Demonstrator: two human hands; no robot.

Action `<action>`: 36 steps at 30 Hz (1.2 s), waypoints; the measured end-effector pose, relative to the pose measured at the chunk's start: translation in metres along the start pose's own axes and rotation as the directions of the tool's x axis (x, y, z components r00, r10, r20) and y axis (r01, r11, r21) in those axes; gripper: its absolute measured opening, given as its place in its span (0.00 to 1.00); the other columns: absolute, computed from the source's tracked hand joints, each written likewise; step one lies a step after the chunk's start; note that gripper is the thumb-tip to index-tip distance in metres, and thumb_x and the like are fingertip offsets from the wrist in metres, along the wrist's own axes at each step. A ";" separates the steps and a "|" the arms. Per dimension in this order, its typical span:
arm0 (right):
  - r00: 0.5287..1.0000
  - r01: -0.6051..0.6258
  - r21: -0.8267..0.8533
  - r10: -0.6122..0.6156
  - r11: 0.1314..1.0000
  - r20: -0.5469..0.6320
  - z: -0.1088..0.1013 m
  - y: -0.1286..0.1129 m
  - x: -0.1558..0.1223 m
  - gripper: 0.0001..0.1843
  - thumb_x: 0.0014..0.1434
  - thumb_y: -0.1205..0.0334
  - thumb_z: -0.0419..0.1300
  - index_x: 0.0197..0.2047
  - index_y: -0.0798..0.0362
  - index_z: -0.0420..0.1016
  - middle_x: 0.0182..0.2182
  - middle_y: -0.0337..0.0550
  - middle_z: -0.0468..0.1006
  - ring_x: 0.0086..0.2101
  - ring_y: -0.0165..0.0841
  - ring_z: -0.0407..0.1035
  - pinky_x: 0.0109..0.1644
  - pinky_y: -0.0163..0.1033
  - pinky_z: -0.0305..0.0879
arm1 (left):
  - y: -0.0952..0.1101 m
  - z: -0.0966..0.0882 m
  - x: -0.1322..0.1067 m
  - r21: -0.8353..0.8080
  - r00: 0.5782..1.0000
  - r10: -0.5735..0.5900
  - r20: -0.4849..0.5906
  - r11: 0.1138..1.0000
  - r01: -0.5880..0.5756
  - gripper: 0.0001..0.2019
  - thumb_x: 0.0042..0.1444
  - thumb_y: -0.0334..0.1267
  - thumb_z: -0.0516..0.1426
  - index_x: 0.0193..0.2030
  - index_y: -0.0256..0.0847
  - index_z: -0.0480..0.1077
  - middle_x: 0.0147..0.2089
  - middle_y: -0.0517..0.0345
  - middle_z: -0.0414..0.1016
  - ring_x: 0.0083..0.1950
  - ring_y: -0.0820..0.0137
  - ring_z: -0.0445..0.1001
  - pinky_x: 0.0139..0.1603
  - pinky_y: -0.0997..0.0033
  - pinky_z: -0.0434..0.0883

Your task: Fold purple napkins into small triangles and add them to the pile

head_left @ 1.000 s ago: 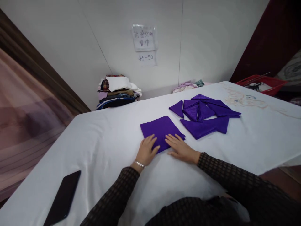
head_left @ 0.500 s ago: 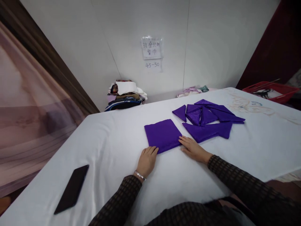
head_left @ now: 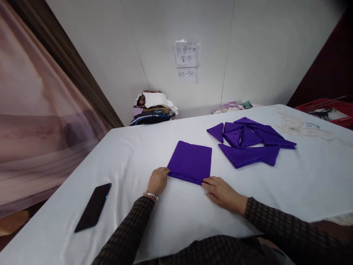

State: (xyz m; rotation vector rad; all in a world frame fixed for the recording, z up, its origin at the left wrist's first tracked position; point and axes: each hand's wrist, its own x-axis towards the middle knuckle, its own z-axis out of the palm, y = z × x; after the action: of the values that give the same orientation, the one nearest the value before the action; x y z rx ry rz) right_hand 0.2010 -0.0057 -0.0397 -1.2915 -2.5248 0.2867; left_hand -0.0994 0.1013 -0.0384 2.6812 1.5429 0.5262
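Observation:
A purple napkin (head_left: pixel 190 162), folded into a flat square, lies on the white-covered table (head_left: pixel 129 162) in front of me. My left hand (head_left: pixel 158 181) pinches its near left corner, fingertips closed on the edge, and a bracelet circles that wrist. At the near right corner, my right hand (head_left: pixel 222 192) grips the fabric between thumb and fingers; the thumb is partly hidden. Beyond it to the right lies a group of folded purple napkins (head_left: pixel 250 156), some triangular and some long and pointed.
A black phone (head_left: pixel 93 208) lies at the left on the cloth. Stacked clothes (head_left: pixel 154 108) and other folded fabric (head_left: pixel 228 107) sit by the wall. A handwritten sign (head_left: pixel 187 59) hangs above. A red basket (head_left: pixel 325 106) stands far right, and a pink curtain (head_left: pixel 41 110) drapes left.
The square napkin has turned clockwise on the table. My left hand has moved left and slightly away from me; my right hand has come nearer to me. The view has shifted slightly.

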 end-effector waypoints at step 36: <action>0.929 -0.347 -0.117 0.358 0.930 0.094 0.013 0.116 0.239 0.33 0.65 0.44 0.39 0.66 0.55 0.53 0.66 0.53 0.49 0.64 0.45 0.42 0.63 0.62 0.39 | 0.048 0.057 -0.006 0.001 0.998 -0.058 0.009 0.998 0.058 0.25 0.61 0.43 0.48 0.62 0.32 0.59 0.65 0.39 0.58 0.68 0.55 0.53 0.64 0.49 0.59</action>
State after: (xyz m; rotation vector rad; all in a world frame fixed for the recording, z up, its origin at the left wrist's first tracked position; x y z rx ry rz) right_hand 0.1517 0.2556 -0.0479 -1.8209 -2.4087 0.3228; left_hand -0.0459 0.0805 -0.0861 2.6262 1.6135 0.5118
